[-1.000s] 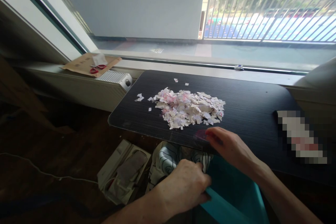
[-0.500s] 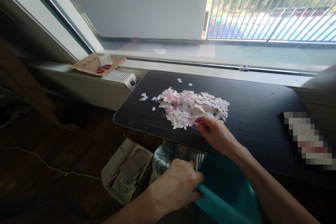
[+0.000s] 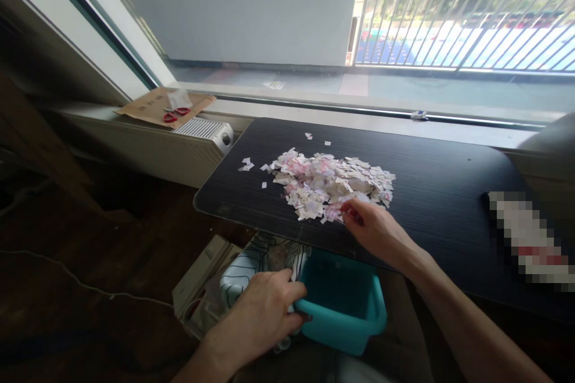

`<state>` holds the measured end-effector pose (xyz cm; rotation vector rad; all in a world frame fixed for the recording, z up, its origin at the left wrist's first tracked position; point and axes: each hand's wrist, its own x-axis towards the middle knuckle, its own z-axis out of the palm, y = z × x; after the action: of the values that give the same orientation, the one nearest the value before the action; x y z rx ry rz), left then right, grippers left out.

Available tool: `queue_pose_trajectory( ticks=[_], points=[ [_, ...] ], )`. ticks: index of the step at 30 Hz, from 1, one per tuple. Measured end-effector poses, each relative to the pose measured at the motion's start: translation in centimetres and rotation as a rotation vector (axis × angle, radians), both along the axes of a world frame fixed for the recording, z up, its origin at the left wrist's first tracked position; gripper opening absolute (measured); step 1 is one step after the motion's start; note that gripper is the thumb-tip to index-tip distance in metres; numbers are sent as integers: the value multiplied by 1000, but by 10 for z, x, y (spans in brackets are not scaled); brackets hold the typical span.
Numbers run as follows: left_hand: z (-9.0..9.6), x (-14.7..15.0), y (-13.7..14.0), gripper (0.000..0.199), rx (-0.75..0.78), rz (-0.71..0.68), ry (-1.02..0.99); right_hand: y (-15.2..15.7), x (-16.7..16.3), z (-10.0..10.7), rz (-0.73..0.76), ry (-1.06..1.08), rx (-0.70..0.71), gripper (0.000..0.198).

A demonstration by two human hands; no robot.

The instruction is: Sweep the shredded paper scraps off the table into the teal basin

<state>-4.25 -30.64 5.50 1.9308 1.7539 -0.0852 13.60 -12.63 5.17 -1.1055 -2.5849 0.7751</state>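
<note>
A heap of small cut paper pieces (image 3: 314,176), white with some pink, lies on a dark wood-grain table (image 3: 431,185). At its near edge is my right hand (image 3: 375,224), fingers loosely curved with the tips against the pieces; I see nothing clearly held. Below the table edge, my left hand (image 3: 272,302) grips the left rim of a teal plastic basin (image 3: 345,326), whose visible inside is dark. Just left of the basin sits a container lined with striped white cloth (image 3: 245,269), partly hidden behind my left hand.
Red-handled scissors (image 3: 177,114) rest on a brown envelope (image 3: 146,109) by the window, above a white radiator (image 3: 206,131). A pale open box (image 3: 202,275) stands on the floor. A blurred-out object (image 3: 530,239) lies at the table's right. A white cable (image 3: 85,281) crosses the floor.
My left hand and the basin have shifted left, so more of the basin shows, and the striped cloth moved left too. My right hand stays by the heap, its fingers slightly more curled.
</note>
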Motion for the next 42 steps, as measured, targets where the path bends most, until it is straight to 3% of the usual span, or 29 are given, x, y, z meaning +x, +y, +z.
queue_pose_trajectory(
  ticks=[7,15,22,28,33,42],
  points=[
    [3,5,2,11,-13,-11,-34,2,33,2,-78,-28,-24,17],
    [8,8,6,9,-23,-22,-52,-1,59,1,-162,-73,48,18],
    [8,12,9,7,-58,-40,-53,-7,61,5,-159,-39,-35,19],
    [7,14,9,7,-37,-40,-57,-8,63,5,-196,-88,10,16],
    [10,16,11,7,-68,-49,-56,-12,53,7,-105,2,-63,19],
    [11,18,14,5,-64,-64,-61,-10,72,9,-183,-102,0,17]
  ],
)
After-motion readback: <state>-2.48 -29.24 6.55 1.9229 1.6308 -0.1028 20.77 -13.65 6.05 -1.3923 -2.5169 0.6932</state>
